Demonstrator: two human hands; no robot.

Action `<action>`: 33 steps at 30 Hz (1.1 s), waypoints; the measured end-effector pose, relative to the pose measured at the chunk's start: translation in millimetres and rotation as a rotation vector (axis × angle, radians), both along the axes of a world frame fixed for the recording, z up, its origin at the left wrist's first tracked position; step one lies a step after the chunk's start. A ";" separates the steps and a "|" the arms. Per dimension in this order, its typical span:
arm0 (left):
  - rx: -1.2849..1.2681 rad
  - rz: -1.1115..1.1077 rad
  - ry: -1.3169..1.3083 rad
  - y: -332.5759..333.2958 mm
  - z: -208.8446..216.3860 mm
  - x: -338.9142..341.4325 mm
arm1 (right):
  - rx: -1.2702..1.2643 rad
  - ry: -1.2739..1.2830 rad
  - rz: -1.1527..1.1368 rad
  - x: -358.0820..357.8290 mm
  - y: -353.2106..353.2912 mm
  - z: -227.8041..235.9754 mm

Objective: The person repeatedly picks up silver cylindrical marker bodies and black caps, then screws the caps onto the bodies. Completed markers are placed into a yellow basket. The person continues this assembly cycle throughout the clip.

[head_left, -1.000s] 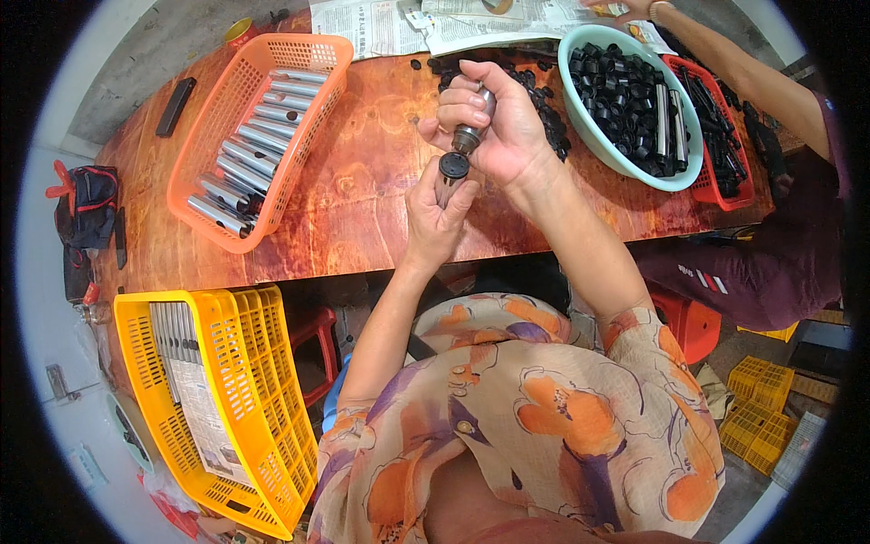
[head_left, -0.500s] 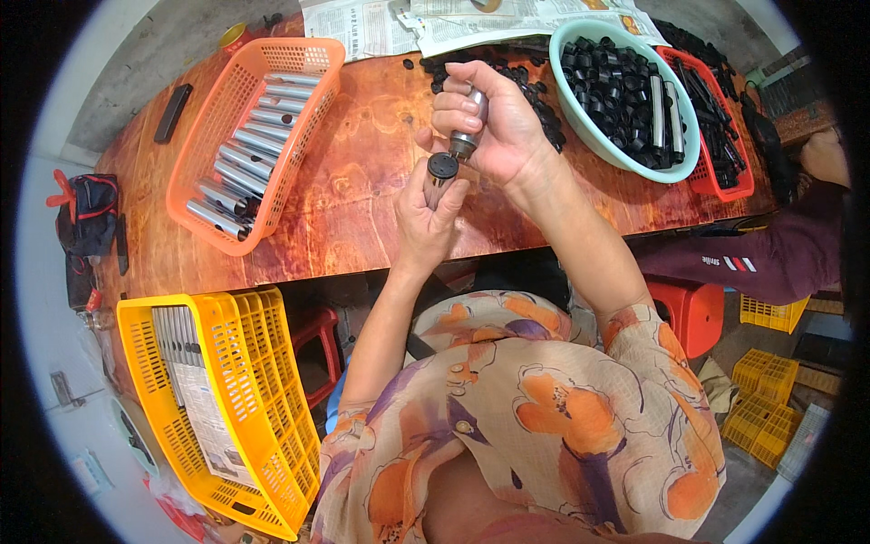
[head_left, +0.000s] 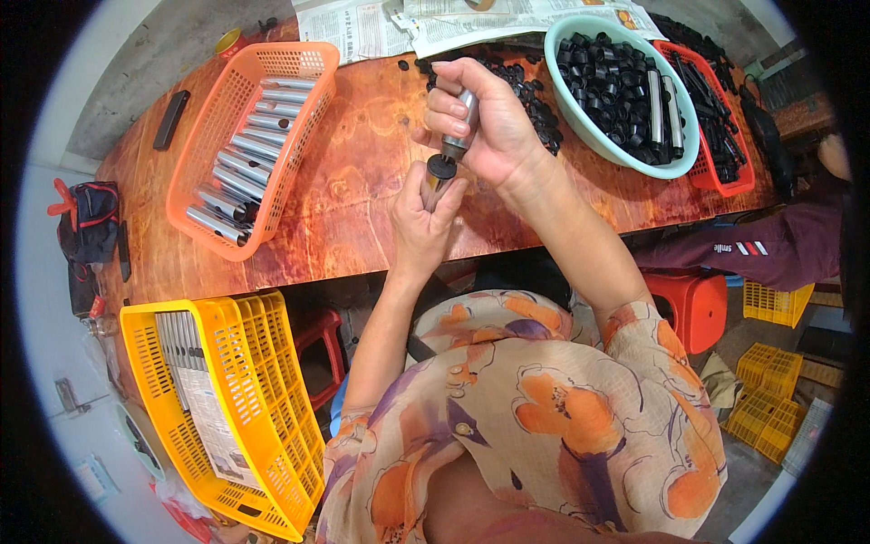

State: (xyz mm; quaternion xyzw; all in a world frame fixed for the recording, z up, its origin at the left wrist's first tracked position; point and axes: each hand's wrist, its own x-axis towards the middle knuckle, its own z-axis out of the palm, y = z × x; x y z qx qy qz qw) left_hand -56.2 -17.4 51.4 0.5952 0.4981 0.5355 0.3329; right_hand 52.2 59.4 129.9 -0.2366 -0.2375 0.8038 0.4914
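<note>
Over the table, my left hand [head_left: 421,222] is closed round a shiny metal tube [head_left: 433,195] held roughly upright. A round black end cap [head_left: 441,168] sits at the tube's upper end. Wrapped in the fingers of my right hand [head_left: 500,127] is a grey cylindrical driver-like tool [head_left: 464,127], tilted with its dark nose down. That nose is at the far edge of the cap; whether it touches I cannot tell. My fingers hide much of the tube and part of the tool.
An orange basket [head_left: 186,145] of metal tubes stands left. At right are a pale green basin [head_left: 555,100] of black caps, loose black pieces [head_left: 535,104] and a red basket [head_left: 745,181]. Newspaper [head_left: 489,34] covers the far edge. A yellow crate [head_left: 272,399] stands lower left; someone's sleeve [head_left: 779,245] shows right.
My right hand has shifted slightly left, bringing the tool's nose from the cap's right side to over its far edge. My left hand still holds the tube in nearly the same place.
</note>
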 end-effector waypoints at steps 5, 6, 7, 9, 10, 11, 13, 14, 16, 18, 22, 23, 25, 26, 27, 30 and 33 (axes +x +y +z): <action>0.041 0.058 0.076 -0.7 4.4 3.9 | 0.095 -0.085 -0.102 -2.9 -6.9 1.2; 0.054 0.068 0.083 -0.5 3.5 4.2 | 0.119 -0.095 -0.124 -3.9 -7.7 0.7; 0.052 0.071 0.086 -0.1 2.9 4.9 | 0.133 -0.116 -0.158 -5.2 -9.3 1.8; 0.047 0.077 0.092 0.7 1.6 6.1 | 0.159 -0.159 -0.227 -8.9 -14.1 7.2; 0.058 0.082 0.100 1.3 0.8 6.8 | 0.162 -0.168 -0.250 -9.9 -15.8 10.4; 0.069 0.087 0.108 2.0 -0.7 7.4 | 0.166 -0.178 -0.274 -10.8 -17.2 13.6; 0.091 0.107 0.131 3.3 -3.8 9.7 | 0.179 -0.188 -0.312 -11.7 -20.0 15.5; 0.102 0.122 0.146 4.0 -5.4 11.8 | 0.189 -0.187 -0.325 -11.8 -21.3 15.5; 0.137 0.157 0.178 5.3 -9.2 15.6 | 0.209 -0.193 -0.353 -12.2 -23.6 15.6; 0.184 0.195 0.212 7.7 -13.2 19.0 | 0.228 -0.204 -0.381 -13.0 -25.4 15.5; 0.165 0.252 0.237 10.5 -19.6 24.6 | 0.232 -0.249 -0.442 -15.6 -28.4 17.3; 0.166 0.274 0.250 10.8 -21.1 26.1 | 0.241 -0.263 -0.438 -15.6 -29.7 18.4; 0.178 0.300 0.261 10.7 -22.0 27.9 | 0.249 -0.282 -0.441 -16.4 -32.0 20.3; 0.189 0.305 0.259 10.5 -21.6 28.2 | 0.248 -0.288 -0.448 -17.1 -33.1 21.0; 0.201 0.311 0.257 10.3 -21.3 28.6 | 0.246 -0.293 -0.454 -17.9 -34.1 21.1; 0.223 0.332 0.186 8.1 -23.0 30.5 | 0.333 -0.321 -0.435 -18.3 -37.6 16.0; 0.258 0.224 0.083 5.7 -27.8 24.2 | 0.585 -0.560 -0.428 -17.3 -44.8 8.6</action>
